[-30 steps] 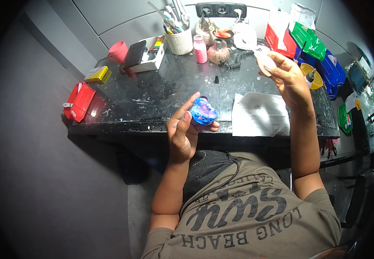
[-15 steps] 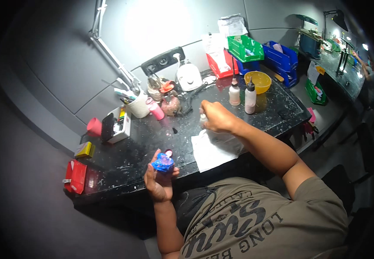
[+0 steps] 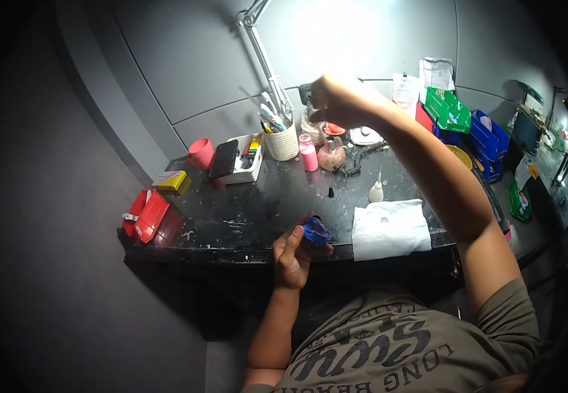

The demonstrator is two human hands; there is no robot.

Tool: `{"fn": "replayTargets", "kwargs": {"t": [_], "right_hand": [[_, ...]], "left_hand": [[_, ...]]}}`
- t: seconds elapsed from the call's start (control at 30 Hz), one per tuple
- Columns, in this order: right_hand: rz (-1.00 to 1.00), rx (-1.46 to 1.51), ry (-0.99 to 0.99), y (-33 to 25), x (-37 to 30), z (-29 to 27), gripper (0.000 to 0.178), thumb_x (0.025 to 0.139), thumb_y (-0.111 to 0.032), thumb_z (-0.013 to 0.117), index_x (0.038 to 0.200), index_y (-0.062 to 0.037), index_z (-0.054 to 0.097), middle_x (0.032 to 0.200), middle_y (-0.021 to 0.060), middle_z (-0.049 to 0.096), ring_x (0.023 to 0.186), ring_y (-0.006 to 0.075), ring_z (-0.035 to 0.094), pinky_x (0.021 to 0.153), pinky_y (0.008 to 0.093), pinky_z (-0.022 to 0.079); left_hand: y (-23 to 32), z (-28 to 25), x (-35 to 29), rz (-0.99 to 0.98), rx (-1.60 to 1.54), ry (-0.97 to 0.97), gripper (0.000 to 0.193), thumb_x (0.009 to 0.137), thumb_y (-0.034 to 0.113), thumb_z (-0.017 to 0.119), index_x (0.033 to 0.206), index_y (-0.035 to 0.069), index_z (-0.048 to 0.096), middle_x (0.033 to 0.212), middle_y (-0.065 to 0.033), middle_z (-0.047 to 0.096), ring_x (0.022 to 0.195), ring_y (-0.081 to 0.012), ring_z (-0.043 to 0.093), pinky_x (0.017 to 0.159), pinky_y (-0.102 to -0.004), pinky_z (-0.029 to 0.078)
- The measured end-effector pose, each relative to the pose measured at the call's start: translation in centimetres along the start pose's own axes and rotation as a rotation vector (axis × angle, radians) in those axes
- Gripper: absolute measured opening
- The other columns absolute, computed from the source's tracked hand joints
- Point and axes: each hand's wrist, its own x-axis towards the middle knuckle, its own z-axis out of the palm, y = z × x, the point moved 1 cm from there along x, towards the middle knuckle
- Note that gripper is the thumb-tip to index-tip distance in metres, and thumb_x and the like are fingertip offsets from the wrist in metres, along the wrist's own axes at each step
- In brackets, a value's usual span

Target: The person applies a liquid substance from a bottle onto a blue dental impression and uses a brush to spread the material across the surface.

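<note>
In my left hand [image 3: 290, 259], just over the table's front edge, is a small blue, rough-surfaced moulded piece [image 3: 317, 231], gripped between thumb and fingers. I cannot tell its exact kind. My right hand [image 3: 344, 103] is raised high over the back of the table, in front of the bright lamp glare. Its fingers are curled, and whatever they may hold is hidden. A small white bottle with a thin needle tip [image 3: 376, 192] stands behind the white cloth [image 3: 391, 237]. Left of that bottle lies a small black cap [image 3: 331, 192].
A black table [image 3: 231, 216] carries a white pen cup [image 3: 281, 144], a pink bottle [image 3: 308, 154], a white box [image 3: 248, 169], a pink cup [image 3: 200, 153] and a red case [image 3: 152, 218]. Green [image 3: 448, 110] and blue bins [image 3: 488, 143] stand right. A lamp arm [image 3: 263, 56] rises behind.
My right hand has let go of the small white bottle, now standing on the table, and has risen toward the lamp light. My left hand still holds the blue piece. The view has shifted.
</note>
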Motion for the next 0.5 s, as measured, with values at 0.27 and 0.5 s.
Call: {"fn": "replayTargets", "kwargs": {"t": [0.27, 0.5], "right_hand": [[-0.085, -0.407, -0.091, 4.2, 14.4, 9.5, 0.021, 0.068, -0.014, 0.086, 0.078, 0.0002, 0.074, 0.081, 0.019, 0.074, 0.082, 0.0362, 0.074, 0.075, 0.0415, 0.06], [0.024, -0.266, 0.181, 4.8, 13.9, 10.7, 0.016, 0.083, 0.001, 0.058, 0.09, 0.0042, 0.072, 0.095, 0.0298, 0.072, 0.095, 0.0443, 0.072, 0.082, 0.0495, 0.059]], "left_hand": [[0.4, 0.6, -0.2, -0.021, -0.025, -0.066, 0.067, 0.102, 0.036, 0.056, 0.144, -0.015, 0.043, 0.098, -0.0223, 0.071, 0.077, -0.0303, 0.075, 0.072, -0.0409, 0.065], [0.6, 0.7, -0.3, -0.017, -0.025, -0.1, 0.065, 0.103, 0.034, 0.055, 0.144, -0.014, 0.044, 0.097, -0.0205, 0.072, 0.078, -0.0289, 0.075, 0.074, -0.0409, 0.065]]}}
